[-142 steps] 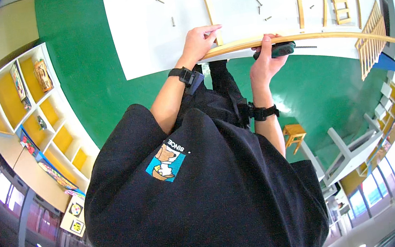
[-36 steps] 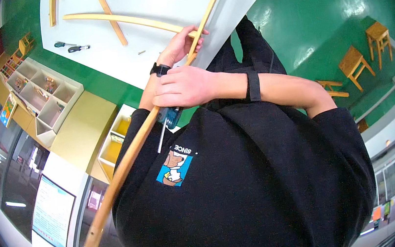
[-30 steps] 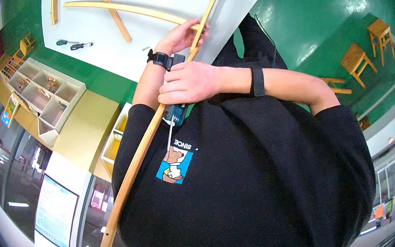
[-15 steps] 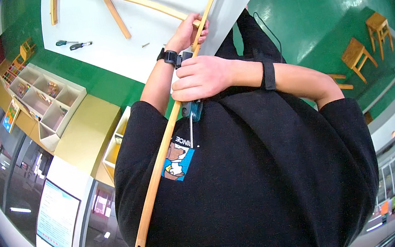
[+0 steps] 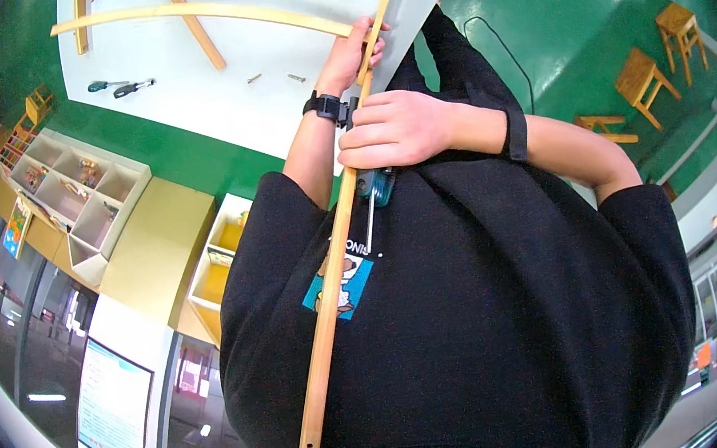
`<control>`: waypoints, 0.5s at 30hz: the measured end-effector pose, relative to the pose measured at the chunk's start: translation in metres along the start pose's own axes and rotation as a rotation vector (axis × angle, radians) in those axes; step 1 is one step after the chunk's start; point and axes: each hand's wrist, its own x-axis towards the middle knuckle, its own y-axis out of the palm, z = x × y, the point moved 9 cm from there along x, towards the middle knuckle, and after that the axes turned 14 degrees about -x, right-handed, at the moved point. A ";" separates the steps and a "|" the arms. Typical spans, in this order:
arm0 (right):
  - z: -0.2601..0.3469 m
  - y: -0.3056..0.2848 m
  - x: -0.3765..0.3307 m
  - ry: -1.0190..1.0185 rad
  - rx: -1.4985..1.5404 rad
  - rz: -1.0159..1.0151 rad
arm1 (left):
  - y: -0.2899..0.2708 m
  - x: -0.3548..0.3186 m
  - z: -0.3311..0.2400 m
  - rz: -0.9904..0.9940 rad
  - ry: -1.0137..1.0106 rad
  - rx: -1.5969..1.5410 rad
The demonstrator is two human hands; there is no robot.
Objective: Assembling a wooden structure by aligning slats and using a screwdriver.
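Observation:
A long wooden strip (image 5: 325,318), with a small hole near its lower end, runs slantwise up in front of my black shirt. My left hand (image 5: 351,53), wearing a black watch, is closed around this strip where a curved wooden slat (image 5: 216,10) meets it. Lower down, my right hand (image 5: 392,130) lies with bent fingers over the strip. Under its palm pokes out the dark green handle of a screwdriver (image 5: 382,187), shaft pointing down toward my shirt. My fingers hide the joint between the two wooden pieces and most of the screwdriver handle.
On the white table (image 5: 166,113) lie two more screwdrivers (image 5: 122,87), two screws (image 5: 296,78) and a straight wooden piece (image 5: 194,25). Wooden stools (image 5: 648,85) stand on the green floor at right. A compartment shelf (image 5: 81,191) is at left.
Both hands, with the strip and screwdriver, have shifted slightly right in the picture. The curved slat's far end now shows on the left. A second screw has come into sight.

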 end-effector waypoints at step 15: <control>-0.101 -0.007 -0.150 1.082 0.094 0.397 | -0.010 -0.006 -0.007 -0.104 0.193 0.094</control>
